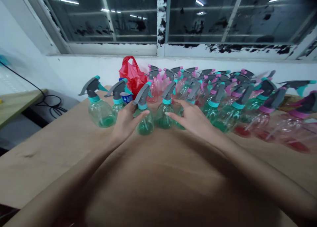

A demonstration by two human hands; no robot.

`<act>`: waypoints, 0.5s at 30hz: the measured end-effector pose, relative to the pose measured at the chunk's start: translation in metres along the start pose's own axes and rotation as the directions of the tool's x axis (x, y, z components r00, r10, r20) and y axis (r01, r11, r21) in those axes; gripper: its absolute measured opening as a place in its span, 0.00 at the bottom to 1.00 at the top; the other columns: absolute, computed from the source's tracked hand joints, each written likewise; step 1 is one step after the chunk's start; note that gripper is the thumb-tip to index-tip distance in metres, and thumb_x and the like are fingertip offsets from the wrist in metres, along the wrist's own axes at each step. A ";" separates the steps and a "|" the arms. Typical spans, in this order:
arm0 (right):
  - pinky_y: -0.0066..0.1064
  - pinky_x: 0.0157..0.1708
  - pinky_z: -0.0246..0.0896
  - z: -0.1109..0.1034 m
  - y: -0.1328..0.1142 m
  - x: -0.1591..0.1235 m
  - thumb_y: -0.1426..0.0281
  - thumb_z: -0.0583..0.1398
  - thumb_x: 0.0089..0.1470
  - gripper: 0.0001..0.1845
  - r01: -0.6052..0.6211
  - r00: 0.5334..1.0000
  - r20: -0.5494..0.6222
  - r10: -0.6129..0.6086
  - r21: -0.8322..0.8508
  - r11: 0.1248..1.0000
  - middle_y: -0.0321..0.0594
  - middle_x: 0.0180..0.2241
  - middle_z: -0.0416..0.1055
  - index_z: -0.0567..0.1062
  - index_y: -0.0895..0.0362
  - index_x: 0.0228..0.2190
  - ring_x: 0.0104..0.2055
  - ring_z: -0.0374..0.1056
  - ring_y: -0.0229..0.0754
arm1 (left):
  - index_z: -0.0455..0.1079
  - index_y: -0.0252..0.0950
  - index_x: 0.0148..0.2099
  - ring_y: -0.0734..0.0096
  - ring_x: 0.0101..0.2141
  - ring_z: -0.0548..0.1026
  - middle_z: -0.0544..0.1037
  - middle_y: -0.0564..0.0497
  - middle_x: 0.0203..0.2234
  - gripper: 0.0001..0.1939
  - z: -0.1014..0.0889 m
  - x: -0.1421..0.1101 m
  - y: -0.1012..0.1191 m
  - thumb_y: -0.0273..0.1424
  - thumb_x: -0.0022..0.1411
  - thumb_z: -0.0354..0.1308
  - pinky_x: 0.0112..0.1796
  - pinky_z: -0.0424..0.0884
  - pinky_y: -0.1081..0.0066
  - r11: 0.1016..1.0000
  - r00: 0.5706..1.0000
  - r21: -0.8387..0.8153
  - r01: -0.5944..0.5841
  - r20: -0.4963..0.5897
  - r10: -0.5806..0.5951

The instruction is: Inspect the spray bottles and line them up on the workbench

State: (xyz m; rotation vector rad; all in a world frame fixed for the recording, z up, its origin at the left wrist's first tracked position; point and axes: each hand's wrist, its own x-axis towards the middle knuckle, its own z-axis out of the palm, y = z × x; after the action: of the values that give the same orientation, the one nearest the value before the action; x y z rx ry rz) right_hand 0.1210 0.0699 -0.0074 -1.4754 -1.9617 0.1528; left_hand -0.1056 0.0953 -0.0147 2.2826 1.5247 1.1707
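Observation:
My left hand (126,119) is closed around the left side of a green-tinted spray bottle (145,126), the thumb across its front and the fingers partly hidden behind. My right hand (194,118) curves round the right side of another green spray bottle (163,118), its thumb tip against the body. One more green bottle (180,124) is partly covered by this hand. These bottles stand upright with grey trigger heads and turquoise collars. Left of my left hand are two similar bottles, a nearer one (100,113) and a partly hidden one (118,105).
Many green and pink spray bottles (264,118) crowd the right side of the wooden table (153,174). A red plastic bag (133,76) and a blue container (127,98) are at the back, near the wall below a window (99,19). A black cable (53,103) hangs at left.

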 end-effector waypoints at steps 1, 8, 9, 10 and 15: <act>0.48 0.44 0.65 0.002 -0.001 0.002 0.56 0.58 0.53 0.32 -0.003 1.000 -0.007 0.003 0.002 1.000 0.50 0.46 0.71 0.64 0.60 0.54 0.49 0.68 0.56 | 0.67 0.37 0.41 0.62 0.31 0.73 0.75 0.51 0.29 0.15 0.000 0.003 -0.001 0.42 0.59 0.55 0.32 0.68 0.65 1.000 1.000 0.005 -0.004 0.007 0.004; 0.49 0.48 0.63 0.015 0.000 0.019 0.50 0.58 0.49 0.41 -0.062 0.998 0.004 0.062 0.090 0.994 0.53 0.50 0.68 0.60 0.64 0.56 0.52 0.65 0.59 | 0.66 0.37 0.44 0.60 0.36 0.73 0.72 0.53 0.27 0.16 0.004 0.018 -0.007 0.41 0.59 0.55 0.34 0.68 0.66 0.999 0.999 0.034 -0.030 0.025 0.029; 0.49 0.47 0.64 0.017 0.000 0.021 0.50 0.58 0.49 0.41 -0.070 0.998 0.009 0.069 0.106 0.992 0.54 0.52 0.67 0.60 0.64 0.56 0.52 0.65 0.59 | 0.66 0.37 0.45 0.59 0.36 0.73 0.72 0.53 0.27 0.16 0.005 0.019 -0.009 0.42 0.59 0.55 0.34 0.68 0.66 0.999 0.999 0.036 -0.031 0.025 0.030; 0.49 0.47 0.64 0.019 0.000 0.022 0.49 0.58 0.49 0.42 -0.078 0.997 0.015 0.077 0.120 0.990 0.55 0.52 0.66 0.59 0.65 0.56 0.52 0.65 0.59 | 0.65 0.36 0.46 0.59 0.36 0.73 0.72 0.53 0.27 0.17 0.006 0.021 -0.010 0.42 0.59 0.54 0.34 0.68 0.66 0.999 0.999 0.037 -0.033 0.026 0.032; 0.47 0.40 0.67 0.029 0.001 0.026 0.50 0.57 0.50 0.41 -0.109 0.994 0.036 0.105 0.124 0.986 0.58 0.47 0.69 0.58 0.64 0.56 0.45 0.69 0.57 | 0.65 0.36 0.49 0.58 0.36 0.74 0.72 0.53 0.26 0.19 0.004 0.023 -0.013 0.41 0.59 0.54 0.36 0.69 0.64 0.998 0.998 0.044 -0.040 0.042 0.038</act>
State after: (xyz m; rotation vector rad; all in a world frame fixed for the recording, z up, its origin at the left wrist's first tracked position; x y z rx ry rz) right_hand 0.1017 0.1017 -0.0182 -1.5034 -1.8604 0.3407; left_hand -0.1075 0.1215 -0.0125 2.3601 1.5132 1.1022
